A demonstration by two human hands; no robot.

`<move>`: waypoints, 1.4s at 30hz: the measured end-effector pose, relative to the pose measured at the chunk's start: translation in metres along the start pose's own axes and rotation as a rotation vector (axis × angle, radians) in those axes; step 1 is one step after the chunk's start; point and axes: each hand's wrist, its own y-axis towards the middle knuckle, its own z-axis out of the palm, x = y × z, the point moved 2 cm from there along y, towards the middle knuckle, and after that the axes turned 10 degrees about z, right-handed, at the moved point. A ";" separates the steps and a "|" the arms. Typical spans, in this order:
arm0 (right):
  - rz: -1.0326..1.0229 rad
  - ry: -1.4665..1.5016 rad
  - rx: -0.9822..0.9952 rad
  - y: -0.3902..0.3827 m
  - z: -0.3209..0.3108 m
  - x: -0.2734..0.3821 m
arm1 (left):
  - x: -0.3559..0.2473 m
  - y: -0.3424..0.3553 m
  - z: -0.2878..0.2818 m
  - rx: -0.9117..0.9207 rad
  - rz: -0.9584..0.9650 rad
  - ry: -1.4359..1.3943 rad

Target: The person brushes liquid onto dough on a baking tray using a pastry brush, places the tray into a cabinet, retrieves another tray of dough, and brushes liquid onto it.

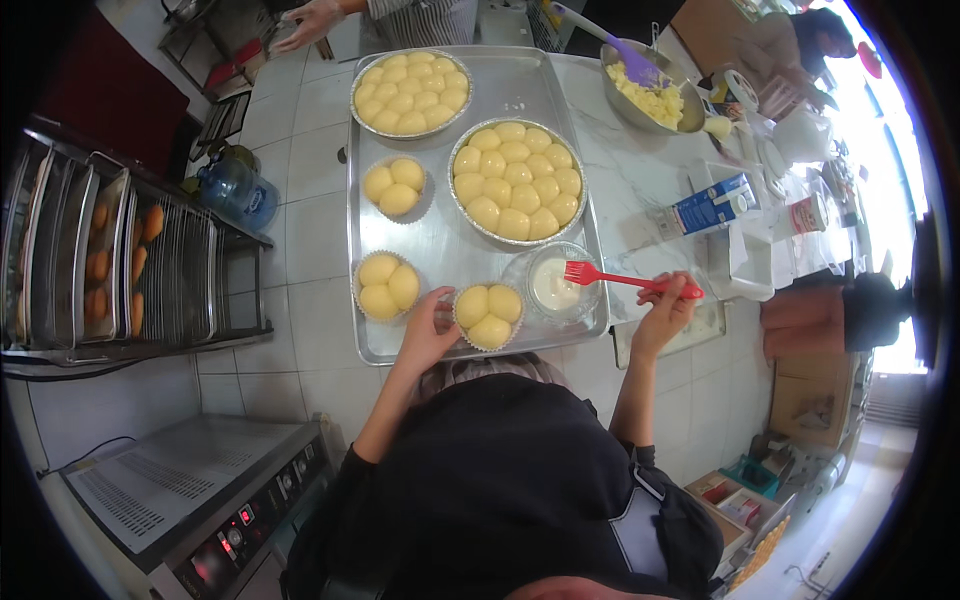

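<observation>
My right hand [672, 305] is closed on the handle of a red pastry brush [620, 279]. The bristles hang over a glass bowl [588, 300] of white liquid [552, 284]. At the tray's near edge, the curled fingers of my left hand [432, 325] grip the left side of a paper baking cup of dough balls [489, 316]. Similar cups stand to its left [387, 286] and farther back [395, 187]. Two round foil pans, one at the back [412, 92] and one at centre right [517, 181], are full of smooth yellow dough balls. All sit on a metal tray [440, 238].
On the marble table [625, 185] at right are a metal bowl [620, 90] with a purple spatula [635, 62], a blue carton [708, 208] and white containers [748, 262]. A tray rack [190, 280] stands left, above an oven [200, 490]. A co-worker's gloved hand [308, 22] shows at the back.
</observation>
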 end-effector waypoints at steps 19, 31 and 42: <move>0.182 0.055 0.473 -0.046 0.067 -0.037 | 0.018 -0.007 0.001 -0.131 -0.113 -0.297; 0.162 0.034 0.654 -0.057 0.068 -0.032 | 0.017 -0.009 0.005 -0.148 -0.114 -0.290; 0.172 0.071 0.596 -0.051 0.072 -0.030 | 0.007 -0.009 0.008 -0.155 -0.131 -0.162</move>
